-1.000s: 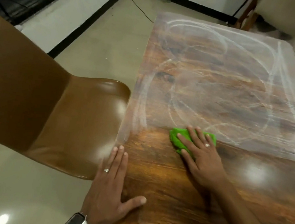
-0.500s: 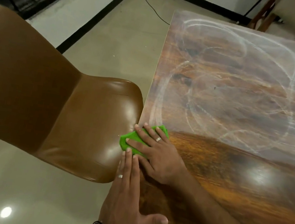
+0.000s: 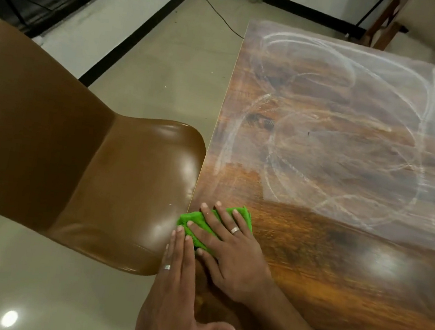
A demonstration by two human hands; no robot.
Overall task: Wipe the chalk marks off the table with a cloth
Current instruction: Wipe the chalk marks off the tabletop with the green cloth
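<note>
Two hands lie flat at the near left edge of the wooden table. The right hand presses a green cloth onto the table with its fingers spread and straight; a ring sits on one of its fingers. The cloth lies right at the table's left edge, one corner hanging just past it beside the seat of a brown chair. The left hand rests palm down along the same edge, fingers straight and together, thumb out to the side, fingertips touching the cloth; it holds nothing. White chalk marks loop across the far part of the table, well apart from the cloth, while the near strip shows glossy bare wood.
</note>
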